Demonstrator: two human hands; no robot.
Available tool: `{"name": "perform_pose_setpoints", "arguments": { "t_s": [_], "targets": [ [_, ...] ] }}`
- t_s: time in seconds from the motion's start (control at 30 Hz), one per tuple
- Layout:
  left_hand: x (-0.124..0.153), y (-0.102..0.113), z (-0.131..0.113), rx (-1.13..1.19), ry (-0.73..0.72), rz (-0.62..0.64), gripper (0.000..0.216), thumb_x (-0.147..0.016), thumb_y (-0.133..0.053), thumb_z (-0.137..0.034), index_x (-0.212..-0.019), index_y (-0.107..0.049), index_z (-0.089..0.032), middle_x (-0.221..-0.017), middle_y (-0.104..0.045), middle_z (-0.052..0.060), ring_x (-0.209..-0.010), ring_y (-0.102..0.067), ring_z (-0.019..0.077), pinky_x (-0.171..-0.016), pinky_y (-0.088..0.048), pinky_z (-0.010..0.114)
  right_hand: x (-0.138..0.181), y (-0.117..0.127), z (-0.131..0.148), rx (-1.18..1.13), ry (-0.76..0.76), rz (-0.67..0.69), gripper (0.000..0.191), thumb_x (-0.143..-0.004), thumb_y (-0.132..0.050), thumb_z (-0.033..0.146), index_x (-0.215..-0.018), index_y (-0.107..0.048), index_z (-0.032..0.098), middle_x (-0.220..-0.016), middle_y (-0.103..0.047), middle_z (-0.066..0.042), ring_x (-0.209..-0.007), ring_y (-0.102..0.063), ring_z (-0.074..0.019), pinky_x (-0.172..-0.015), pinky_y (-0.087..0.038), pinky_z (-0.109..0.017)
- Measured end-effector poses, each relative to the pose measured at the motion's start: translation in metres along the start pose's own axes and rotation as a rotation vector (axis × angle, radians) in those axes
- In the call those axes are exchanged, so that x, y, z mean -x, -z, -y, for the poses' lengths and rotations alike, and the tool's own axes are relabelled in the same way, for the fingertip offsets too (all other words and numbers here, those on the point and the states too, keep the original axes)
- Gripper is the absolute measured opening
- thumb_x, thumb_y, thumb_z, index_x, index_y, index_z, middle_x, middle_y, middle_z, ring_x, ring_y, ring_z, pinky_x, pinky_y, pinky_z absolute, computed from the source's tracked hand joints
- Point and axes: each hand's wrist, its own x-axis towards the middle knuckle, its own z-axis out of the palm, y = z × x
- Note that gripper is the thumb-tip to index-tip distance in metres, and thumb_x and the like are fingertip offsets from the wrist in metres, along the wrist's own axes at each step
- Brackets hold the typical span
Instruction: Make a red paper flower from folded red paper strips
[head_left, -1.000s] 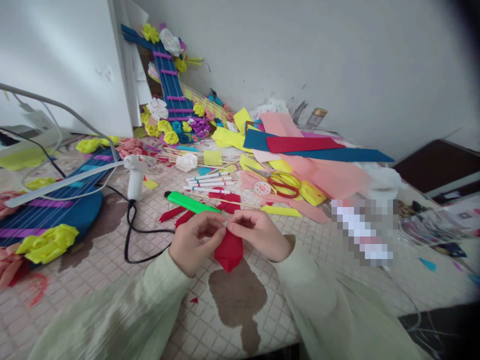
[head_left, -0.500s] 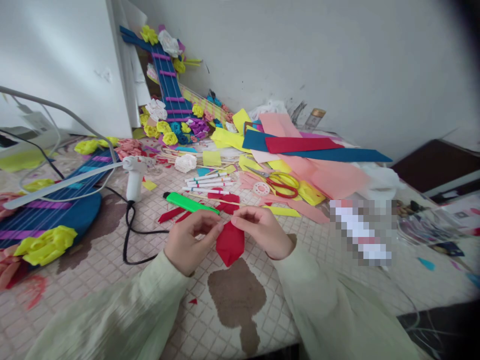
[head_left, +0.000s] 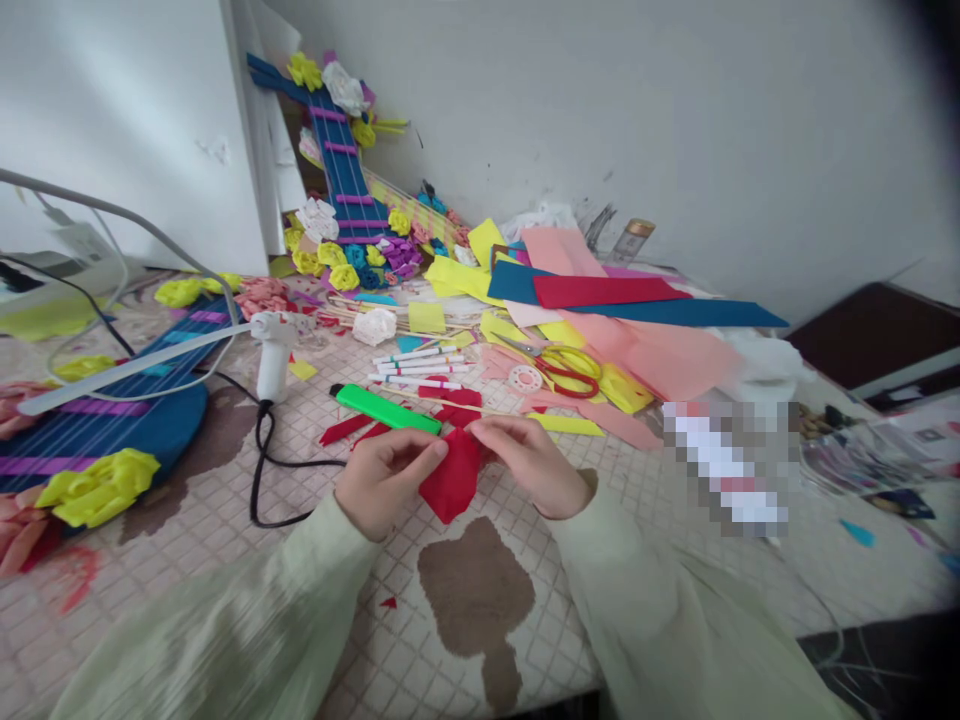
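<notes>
A folded piece of red paper [head_left: 452, 478] is held between both hands just above the tiled table cover. My left hand [head_left: 384, 478] pinches its left side with thumb and fingers closed. My right hand [head_left: 527, 462] grips its upper right edge, fingers curled. Both sleeves are pale green. Just beyond the hands lie a green utility knife [head_left: 386, 408], red paper scraps [head_left: 345, 429] and several white markers [head_left: 420, 362].
A white glue gun [head_left: 271, 350] with a black cable stands to the left. Yellow-and-red scissors [head_left: 566, 366] lie on pink and yellow paper sheets. Two blue paper guitars with paper flowers sit at left [head_left: 105, 420] and against the wall [head_left: 339, 165]. Clutter fills the right side.
The red paper has been turned and opened from a downward-pointing fold into a wider, rounder shape. Both hands shifted slightly up and away from me.
</notes>
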Motion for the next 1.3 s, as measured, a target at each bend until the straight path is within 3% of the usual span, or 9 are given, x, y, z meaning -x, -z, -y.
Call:
{"name": "perform_pose_setpoints", "arguments": {
  "t_s": [0.23,0.47,0.97,1.3],
  "targets": [
    [-0.0013,-0.0001,0.0018,0.027,0.013,-0.025,0.013,-0.064,-0.059,-0.026,-0.063,-0.062,-0.013,-0.058,-0.061,0.0,-0.055,-0.052,0.0106,-0.05,-0.044,0.019,0.0006,0.0011,0.0028,0.07,0.059,0.095,0.013,-0.073,-0.055,0.026,-0.073,-0.062,0.014,-0.07,-0.058,-0.001,-0.064,-0.05,-0.0103,-0.06,-0.04,-0.023],
    [-0.0001,-0.0005,0.0033,0.041,0.066,0.082,0.016,-0.065,-0.058,-0.027,-0.066,-0.062,-0.012,-0.063,-0.063,0.002,-0.058,-0.055,0.0122,-0.054,-0.044,0.021,0.0018,-0.0009,0.0031,0.073,0.033,0.09,0.01,-0.072,-0.056,0.023,-0.071,-0.061,0.014,-0.07,-0.058,-0.001,-0.065,-0.052,-0.0106,-0.061,-0.041,-0.023],
    [0.0013,-0.0023,0.0,-0.028,0.052,0.065,0.013,-0.064,-0.057,-0.026,-0.062,-0.061,-0.013,-0.059,-0.062,0.0,-0.055,-0.055,0.0116,-0.052,-0.045,0.021,0.0026,-0.002,0.0023,0.076,0.039,0.106,0.011,-0.071,-0.057,0.025,-0.073,-0.061,0.015,-0.072,-0.059,-0.001,-0.066,-0.053,-0.011,-0.062,-0.043,-0.023],
    [0.0022,-0.0023,0.0043,-0.032,0.041,0.133,0.014,-0.066,-0.057,-0.026,-0.067,-0.061,-0.012,-0.063,-0.062,0.002,-0.057,-0.055,0.0123,-0.053,-0.045,0.022,0.0024,-0.0016,0.0023,0.062,0.067,0.116,0.012,-0.072,-0.056,0.027,-0.074,-0.061,0.016,-0.075,-0.061,-0.002,-0.071,-0.055,-0.0121,-0.066,-0.045,-0.025]
  ]
}}
